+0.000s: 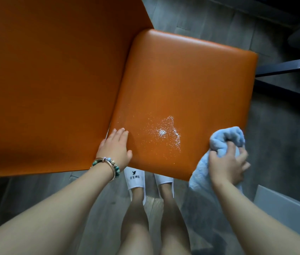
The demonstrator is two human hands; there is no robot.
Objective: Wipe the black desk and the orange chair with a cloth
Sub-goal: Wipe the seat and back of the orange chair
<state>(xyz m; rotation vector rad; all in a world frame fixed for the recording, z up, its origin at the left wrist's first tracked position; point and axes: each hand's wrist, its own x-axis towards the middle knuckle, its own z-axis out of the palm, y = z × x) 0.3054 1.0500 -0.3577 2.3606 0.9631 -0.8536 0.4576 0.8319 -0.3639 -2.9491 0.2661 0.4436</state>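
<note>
The orange chair fills the upper view, its backrest (49,85) at the left and its padded seat (191,85) at the centre. A patch of white powder (164,131) lies scattered on the near part of the seat. My left hand (115,148) rests flat with straight fingers on the seat's near left corner, beside the backrest. My right hand (228,164) grips a bunched light blue cloth (226,138) at the seat's near right corner, to the right of the powder. The black desk top is out of view.
My feet in white slippers (136,181) stand on the grey floor (210,19) just under the seat's near edge. Black metal bars (289,67) run at the right, next to the seat. A pale grey flat panel (283,208) sits at the lower right.
</note>
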